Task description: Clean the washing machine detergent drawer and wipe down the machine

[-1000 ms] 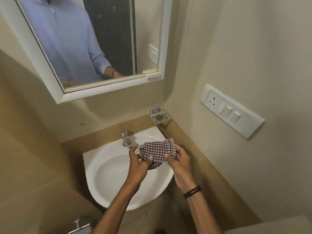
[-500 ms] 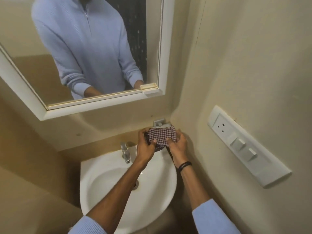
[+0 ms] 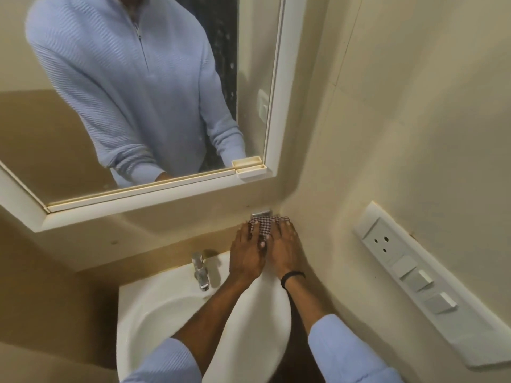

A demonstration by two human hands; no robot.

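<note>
both hands lie flat and uncurled, left hand (image 3: 245,254) and right hand (image 3: 285,248) pressing the cloth (image 3: 263,227) onto the holder (image 3: 261,212) in the corner above the sink (image 3: 154,308). poorly balanced there, the cloth could slip off into the sink once they lift.

My two arms, extended forward and converging. My left hand (image 3: 247,254) lies palm down, back toward the camera, fingers fairly straight and slightly spread, tips resting on the checked cloth (image 3: 266,227). My right hand (image 3: 285,251) lies just beside it, touching it along the inner edge, likewise palm down, fingers laid onto the same cloth. Both forearms are bare from wrist to mid-forearm, where pale blue sleeves (image 3: 341,346) begin. My right wrist carries a black band (image 3: 293,275). The thumbs are mostly hidden.
</note>
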